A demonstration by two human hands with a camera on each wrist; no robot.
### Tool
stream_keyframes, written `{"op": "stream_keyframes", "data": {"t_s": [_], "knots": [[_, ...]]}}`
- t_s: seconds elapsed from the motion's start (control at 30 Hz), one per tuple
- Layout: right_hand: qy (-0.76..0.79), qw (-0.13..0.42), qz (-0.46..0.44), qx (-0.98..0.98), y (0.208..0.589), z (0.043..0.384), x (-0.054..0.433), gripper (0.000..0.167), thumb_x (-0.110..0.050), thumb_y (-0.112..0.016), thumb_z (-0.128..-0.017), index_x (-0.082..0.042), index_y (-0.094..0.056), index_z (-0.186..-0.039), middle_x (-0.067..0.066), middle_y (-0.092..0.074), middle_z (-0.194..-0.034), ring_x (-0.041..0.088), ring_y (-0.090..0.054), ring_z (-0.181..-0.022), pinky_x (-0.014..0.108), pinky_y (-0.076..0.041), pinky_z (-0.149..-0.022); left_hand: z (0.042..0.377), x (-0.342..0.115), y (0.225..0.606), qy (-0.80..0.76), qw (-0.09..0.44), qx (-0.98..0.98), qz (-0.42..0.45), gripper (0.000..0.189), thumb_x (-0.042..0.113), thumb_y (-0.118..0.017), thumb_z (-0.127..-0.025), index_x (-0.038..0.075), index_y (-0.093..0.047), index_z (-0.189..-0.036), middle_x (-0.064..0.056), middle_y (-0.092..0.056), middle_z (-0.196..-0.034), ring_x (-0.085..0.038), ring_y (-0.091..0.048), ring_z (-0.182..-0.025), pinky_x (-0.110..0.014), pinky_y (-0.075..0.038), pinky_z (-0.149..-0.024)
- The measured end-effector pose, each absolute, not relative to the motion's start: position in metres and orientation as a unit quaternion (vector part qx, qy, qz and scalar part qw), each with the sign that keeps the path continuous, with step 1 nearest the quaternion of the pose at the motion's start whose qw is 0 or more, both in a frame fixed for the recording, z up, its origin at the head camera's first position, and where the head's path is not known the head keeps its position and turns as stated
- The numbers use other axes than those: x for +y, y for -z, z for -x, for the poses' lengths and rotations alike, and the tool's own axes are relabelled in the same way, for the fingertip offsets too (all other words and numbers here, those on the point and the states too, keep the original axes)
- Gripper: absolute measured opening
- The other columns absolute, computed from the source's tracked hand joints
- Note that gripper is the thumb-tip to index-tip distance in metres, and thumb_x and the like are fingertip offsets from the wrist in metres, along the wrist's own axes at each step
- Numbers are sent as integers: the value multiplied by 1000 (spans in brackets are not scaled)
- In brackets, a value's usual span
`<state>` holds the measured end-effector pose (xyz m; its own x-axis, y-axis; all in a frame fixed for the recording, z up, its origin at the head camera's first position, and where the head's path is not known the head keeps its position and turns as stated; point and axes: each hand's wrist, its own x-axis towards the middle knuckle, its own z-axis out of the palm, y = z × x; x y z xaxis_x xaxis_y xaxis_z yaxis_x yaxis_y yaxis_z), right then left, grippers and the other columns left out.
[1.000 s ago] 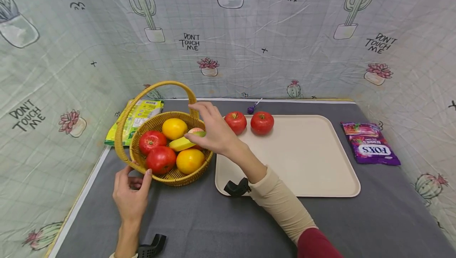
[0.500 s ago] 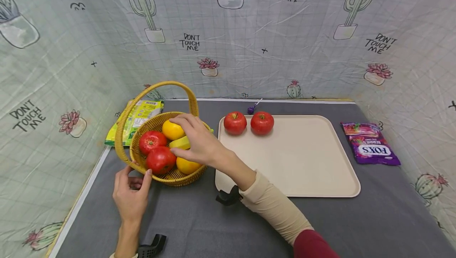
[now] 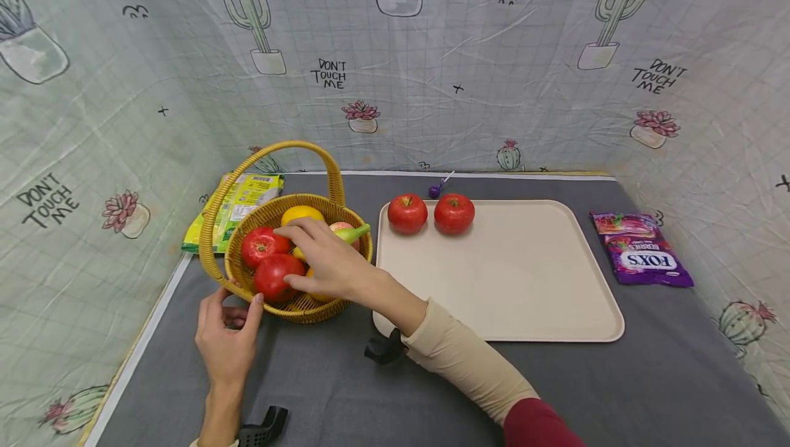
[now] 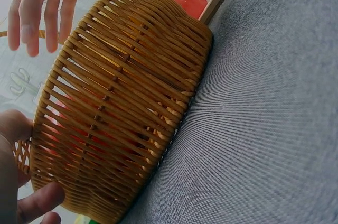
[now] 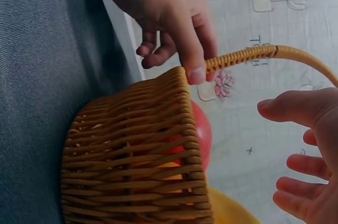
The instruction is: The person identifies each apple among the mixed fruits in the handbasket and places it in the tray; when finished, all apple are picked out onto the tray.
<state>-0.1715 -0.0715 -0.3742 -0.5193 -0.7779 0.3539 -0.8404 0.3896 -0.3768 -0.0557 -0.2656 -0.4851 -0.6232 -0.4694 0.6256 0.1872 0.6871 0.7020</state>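
My left hand (image 3: 226, 334) pinches the near left rim of a yellow-brown wicker basket (image 3: 308, 315), by the foot of its tall handle. Above the basket's contents hovers my right hand (image 3: 327, 262), thumb and fingers spread; in the right wrist view, a gap separates this hand (image 5: 311, 155) from the fruit. Two red round fruits (image 3: 278, 277) lie at the basket's left side, nearest its fingertips. A yellow fruit (image 3: 302, 214) sits at the back. A banana (image 3: 354, 233) shows its green end at the right, over a pinkish fruit. Another yellow fruit is mostly hidden under my right hand.
Right of the basket lies a beige tray (image 3: 512, 275) with two red apples (image 3: 454, 214) at its back left. A purple lollipop (image 3: 435, 190) is behind it. A purple candy bag (image 3: 644, 251) lies at the right, a yellow-green packet (image 3: 247, 193) behind the basket.
My right hand has moved left and toward me over the basket, from the banana to the red fruits, its fingers still spread. My left hand and the basket have stayed put.
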Motion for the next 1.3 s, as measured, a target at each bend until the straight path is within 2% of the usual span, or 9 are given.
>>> {"op": "stream_keyframes", "data": {"t_s": [0.1,0.13,0.33,0.4,0.63,0.7,0.77,0.97,1.3], "knots": [[-249,58,-488,-835,377,171,-76,68,-35,-73,-89,-14,-44,-147,5,-45,-146,18,-43,-134,26,-43,-111,55,-265,484,386,423,-815,-87,49,6,-81,-79,-4,-65,-124,-17,-61,-101,13,-50,-66,-3,-43,-65],[-247,55,-488,-835,378,170,-77,68,-35,-73,-89,-14,-44,-147,5,-45,-146,19,-44,-134,26,-43,-111,55,-265,483,386,421,-816,-88,49,7,-81,-80,-4,-64,-124,-17,-61,-102,13,-50,-66,-3,-43,-65],[-233,31,-491,-839,380,169,-84,65,-34,-74,-89,-15,-46,-146,5,-45,-147,20,-44,-134,28,-45,-110,54,-265,480,381,409,-823,-101,49,10,-81,-81,-2,-64,-126,26,-48,-104,13,-50,-66,-3,-43,-65],[-227,24,-494,-839,382,169,-86,65,-33,-74,-89,-15,-47,-146,4,-45,-146,20,-45,-133,28,-46,-109,54,-265,480,378,407,-825,-104,49,10,-81,-81,-2,-64,-126,28,-47,-104,13,-50,-66,-3,-43,-66],[-202,13,-507,-838,390,169,-94,63,-34,-74,-90,-17,-47,-145,4,-45,-146,18,-45,-131,26,-44,-110,54,-264,480,369,407,-829,-106,49,10,-81,-81,-2,-64,-124,-17,-60,-104,15,-49,-66,-2,-43,-65],[-196,12,-510,-838,391,170,-95,62,-34,-74,-90,-18,-49,-143,4,-45,-146,18,-45,-131,26,-43,-111,53,-265,480,369,407,-829,-104,49,10,-81,-81,-3,-64,-125,-21,-60,-105,14,-49,-67,-2,-43,-65],[-190,11,-511,-838,393,171,-97,60,-33,-74,-90,-18,-50,-142,4,-45,-145,18,-46,-131,26,-42,-112,53,-265,480,370,406,-829,-103,49,10,-81,-81,-2,-63,-125,-16,-60,-103,14,-49,-67,-2,-43,-66],[-165,16,-518,-839,396,172,-99,55,-31,-73,-91,-18,-53,-140,5,-48,-144,18,-47,-131,26,-41,-112,53,-265,478,375,405,-827,-105,49,11,-81,-81,-1,-64,-125,18,-52,-104,11,-51,-66,-3,-43,-65],[-145,24,-531,-834,404,175,-106,51,-25,-73,-90,-18,-55,-138,3,-51,-140,17,-51,-124,25,-41,-111,54,-266,479,379,404,-827,-99,49,10,-80,-82,-3,-63,-126,31,-45,-106,13,-50,-66,-3,-43,-65]]}}
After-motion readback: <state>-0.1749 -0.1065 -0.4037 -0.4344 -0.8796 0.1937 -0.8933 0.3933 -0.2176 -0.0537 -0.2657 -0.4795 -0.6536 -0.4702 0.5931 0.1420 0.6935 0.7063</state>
